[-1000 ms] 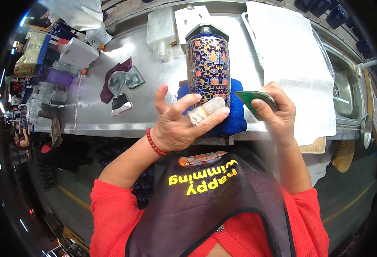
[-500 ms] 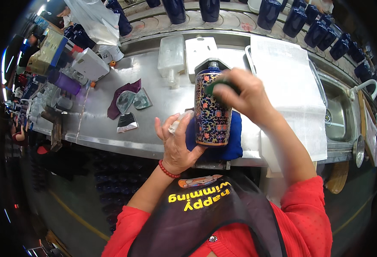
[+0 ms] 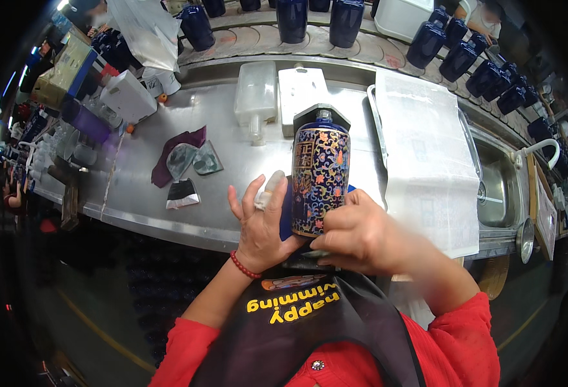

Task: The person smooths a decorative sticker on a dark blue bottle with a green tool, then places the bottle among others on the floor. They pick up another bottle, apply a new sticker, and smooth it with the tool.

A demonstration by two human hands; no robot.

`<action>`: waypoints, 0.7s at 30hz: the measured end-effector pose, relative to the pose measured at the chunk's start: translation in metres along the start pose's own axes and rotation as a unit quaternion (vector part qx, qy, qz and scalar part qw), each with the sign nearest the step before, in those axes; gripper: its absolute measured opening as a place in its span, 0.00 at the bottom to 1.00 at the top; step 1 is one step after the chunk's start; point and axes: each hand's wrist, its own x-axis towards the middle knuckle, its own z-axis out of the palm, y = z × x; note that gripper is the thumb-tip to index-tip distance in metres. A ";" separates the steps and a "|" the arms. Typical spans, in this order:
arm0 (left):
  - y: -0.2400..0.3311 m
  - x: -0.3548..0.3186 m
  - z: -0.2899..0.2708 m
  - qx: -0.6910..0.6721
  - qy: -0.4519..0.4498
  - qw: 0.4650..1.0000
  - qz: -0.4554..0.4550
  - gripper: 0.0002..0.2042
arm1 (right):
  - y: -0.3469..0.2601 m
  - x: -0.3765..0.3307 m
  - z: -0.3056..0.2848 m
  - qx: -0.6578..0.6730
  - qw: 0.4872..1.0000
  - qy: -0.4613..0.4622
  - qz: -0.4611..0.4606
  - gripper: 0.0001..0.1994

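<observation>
While the patterned bottle [image 3: 321,184] is carried on the blue cloth [image 3: 286,213] at the near edge of the worktop [image 3: 222,171], its position is bounded by both hands at the base end. From the grip of the right hand [image 3: 366,237], the bottle is located to the left and toward the far edge; from the left hand [image 3: 261,229], it is located to the right and toward the far edge. The lower right side of the bottle is overlapped in view by the right fingers, so the right hand is the nearer one; whether that side is pressed cannot be told. The left thumb is set against the base corner, and the other left fingers are spread and unclenched, one being wrapped in a pale finger cover [image 3: 273,185]. The right grip is clenched on a thin greyish-green piece [image 3: 316,254], of which only an edge is exposed.

The long axis is aligned from the near edge to the far edge, almost square to the near edge. The neck [image 3: 324,116] is directed toward the far edge, in front of the white box [image 3: 302,93]; the base is directed toward the wearer.
</observation>
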 end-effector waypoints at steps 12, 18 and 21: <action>0.012 0.014 -0.019 0.079 -0.010 0.996 0.050 0.42 | 0.060 -0.013 0.004 0.155 0.925 0.231 0.258 0.11; 0.001 0.010 -0.006 -0.018 -0.003 1.000 0.013 0.46 | 0.015 -0.006 -0.002 0.048 0.999 -0.010 0.023 0.11; -0.005 0.009 0.002 -0.049 -0.029 0.998 -0.004 0.49 | 0.048 -0.009 0.002 0.068 0.955 0.221 0.185 0.11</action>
